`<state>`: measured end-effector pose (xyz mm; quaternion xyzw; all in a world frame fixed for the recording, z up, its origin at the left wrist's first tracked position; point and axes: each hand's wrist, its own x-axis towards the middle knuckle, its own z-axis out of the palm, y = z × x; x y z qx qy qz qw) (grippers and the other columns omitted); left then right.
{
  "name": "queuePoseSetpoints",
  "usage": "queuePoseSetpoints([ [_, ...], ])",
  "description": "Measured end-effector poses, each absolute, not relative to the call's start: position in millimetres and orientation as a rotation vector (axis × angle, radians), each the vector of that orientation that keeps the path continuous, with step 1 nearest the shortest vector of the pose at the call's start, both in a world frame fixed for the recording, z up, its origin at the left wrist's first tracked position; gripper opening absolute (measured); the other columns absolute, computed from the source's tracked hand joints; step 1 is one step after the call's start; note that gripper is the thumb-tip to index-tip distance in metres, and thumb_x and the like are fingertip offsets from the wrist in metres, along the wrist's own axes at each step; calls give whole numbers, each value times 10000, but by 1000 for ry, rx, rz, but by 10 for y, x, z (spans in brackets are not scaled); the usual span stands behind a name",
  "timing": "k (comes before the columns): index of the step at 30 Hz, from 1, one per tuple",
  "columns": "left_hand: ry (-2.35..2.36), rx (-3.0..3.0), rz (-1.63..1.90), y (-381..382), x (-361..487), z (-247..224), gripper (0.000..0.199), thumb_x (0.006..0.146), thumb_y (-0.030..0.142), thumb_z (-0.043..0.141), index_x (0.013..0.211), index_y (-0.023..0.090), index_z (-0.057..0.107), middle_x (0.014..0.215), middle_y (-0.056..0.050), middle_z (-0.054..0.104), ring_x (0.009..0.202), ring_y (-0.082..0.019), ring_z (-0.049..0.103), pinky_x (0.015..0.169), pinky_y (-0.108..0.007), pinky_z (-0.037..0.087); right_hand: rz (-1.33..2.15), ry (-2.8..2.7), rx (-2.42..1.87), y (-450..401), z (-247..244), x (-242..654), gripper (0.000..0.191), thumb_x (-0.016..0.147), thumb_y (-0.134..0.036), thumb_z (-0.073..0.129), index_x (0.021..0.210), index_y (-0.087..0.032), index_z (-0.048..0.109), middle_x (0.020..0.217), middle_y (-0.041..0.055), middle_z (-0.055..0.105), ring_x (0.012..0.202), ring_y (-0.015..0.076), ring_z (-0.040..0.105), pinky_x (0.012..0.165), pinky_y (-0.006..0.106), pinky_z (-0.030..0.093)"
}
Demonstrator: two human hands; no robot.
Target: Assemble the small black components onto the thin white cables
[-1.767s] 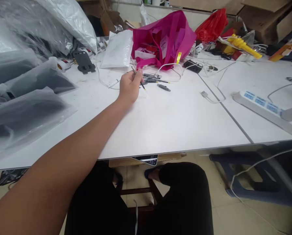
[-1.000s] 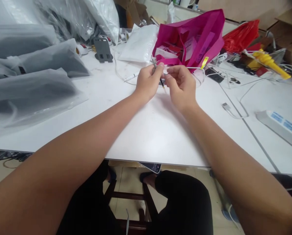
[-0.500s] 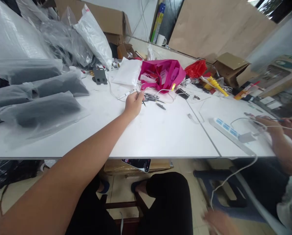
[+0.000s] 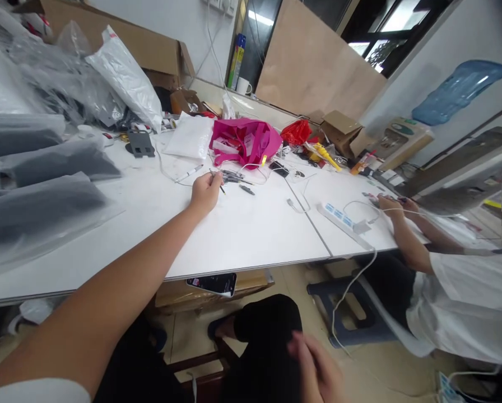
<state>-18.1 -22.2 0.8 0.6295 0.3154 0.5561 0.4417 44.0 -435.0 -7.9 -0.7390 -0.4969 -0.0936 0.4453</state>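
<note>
beyond bare bench (image 4: 255, 235) along the front edge (image 4: 251, 268), the left hand (image 4: 206, 193) pinches a thin dark rod (image 4: 223, 191) beside pen-like pieces (image 4: 236, 177), before an open magenta bag (image 4: 271, 137) of small boxes (image 4: 224, 146), while short of that edge the right hand (image 4: 318, 366) is too blurred to tell its grip.

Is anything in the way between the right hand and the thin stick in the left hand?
Yes, the table's front edge lies between the blurred right hand and the thin stick in the left hand. Beyond that edge, I see nothing in the way.
</note>
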Motion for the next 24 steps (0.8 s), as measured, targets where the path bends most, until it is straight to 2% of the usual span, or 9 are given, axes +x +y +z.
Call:
queuePoseSetpoints([
  [2,784,1578,1374,-219,-187,13,398,944,504,562,684,207,609,581,31,473,609,-149,458,657,-316,353,-81,-1447,-1649,-3844,19,497,297,965,-167,579,1135,-327,763,868,10,812,711,195,791,616,312,668],
  [4,780,1577,1398,-177,-194,15,402,951,497,567,680,204,614,609,16,526,639,-153,498,685,-316,378,-112,-1620,-1473,-3113,205,622,198,968,-164,615,1102,-238,741,951,64,812,842,202,789,752,327,657],
  [8,820,1551,1442,-1,-191,14,399,971,457,588,665,202,607,605,15,529,632,-148,495,675,-312,380,-259,-1634,-1291,-1455,395,1008,172,987,-244,549,1065,-211,698,960,90,784,830,206,715,834,378,602],
  [11,864,1485,1469,112,-172,-2,385,989,414,598,669,200,610,586,22,511,608,-140,478,641,-304,370,-91,-1553,-1306,-616,190,1244,181,980,-308,519,1022,-216,669,990,105,778,898,226,713,887,396,576],
  [15,819,1465,1444,127,-130,-17,416,1008,427,605,661,199,595,564,26,492,577,-128,459,590,-291,345,340,-1424,-1320,-349,-101,1366,285,986,-414,518,1059,-204,696,919,74,779,867,226,720,849,389,565],
  [19,769,1471,1387,54,-105,10,410,1010,371,624,644,190,586,588,19,521,575,-113,477,572,-274,362,662,-1485,-1290,-471,-85,1314,199,870,-335,625,938,-192,744,903,54,800,883,220,749,868,366,556],
  [24,803,1525,1343,10,-144,31,401,1010,358,629,648,189,588,546,25,509,522,-113,471,531,-277,344,622,-1636,-1360,-580,9,1164,229,898,-331,610,840,-190,780,864,37,814,871,213,739,871,350,509],
])
